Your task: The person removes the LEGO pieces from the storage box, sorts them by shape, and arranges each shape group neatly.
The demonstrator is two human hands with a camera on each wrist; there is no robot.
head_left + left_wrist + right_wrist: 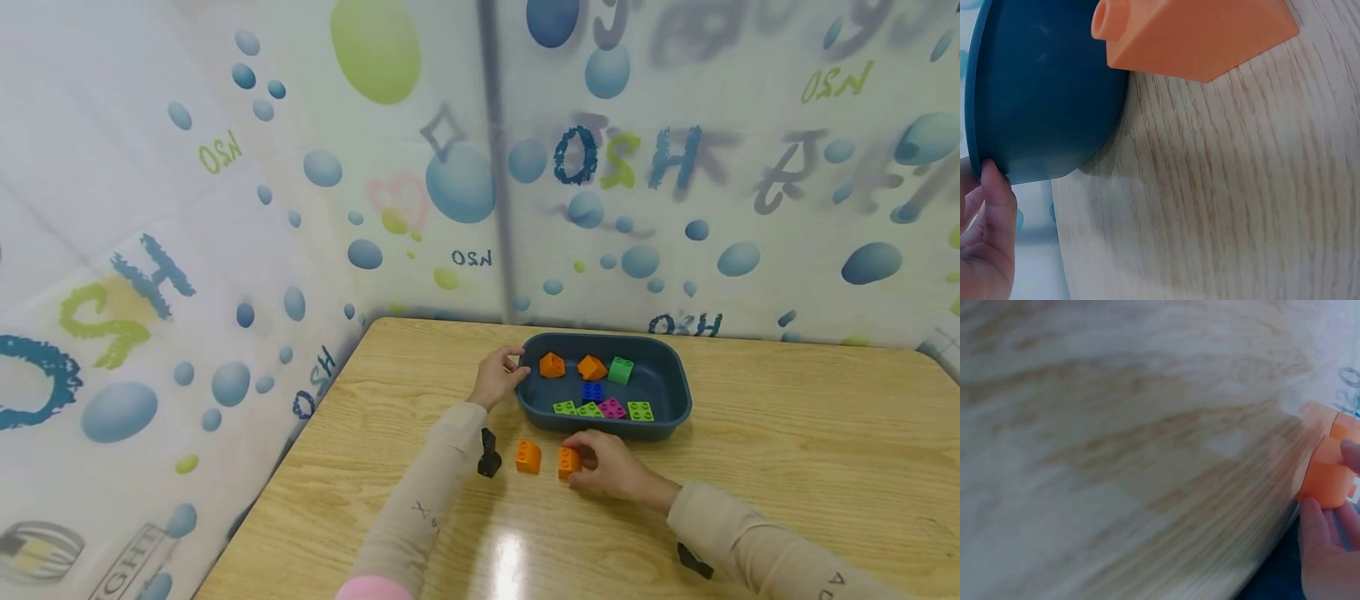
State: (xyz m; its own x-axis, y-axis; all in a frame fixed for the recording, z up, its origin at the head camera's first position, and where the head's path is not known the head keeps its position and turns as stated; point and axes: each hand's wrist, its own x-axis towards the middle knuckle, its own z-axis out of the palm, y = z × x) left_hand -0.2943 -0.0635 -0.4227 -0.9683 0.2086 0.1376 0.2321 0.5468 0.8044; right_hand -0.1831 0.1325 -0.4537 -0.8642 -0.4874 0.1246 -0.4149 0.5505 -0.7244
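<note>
A dark blue tub (606,425) stands on the table. My left hand (497,379) grips its left rim; in the left wrist view the fingers (999,200) of that hand bend over the tub's edge. In front of the tub, my right hand (611,465) pinches an orange building block (566,463) between thumb and fingers, and the same block (1325,475) shows at the right edge of the right wrist view. A second orange block (527,457) sits on the table just left of it, apart from both hands.
Inside the tub lie two orange blocks (552,365), a green block (620,370), a dark blue block (592,392), a magenta block (612,407) and several lime ones (641,410). The wooden table (795,433) meets a printed curtain (637,208) behind.
</note>
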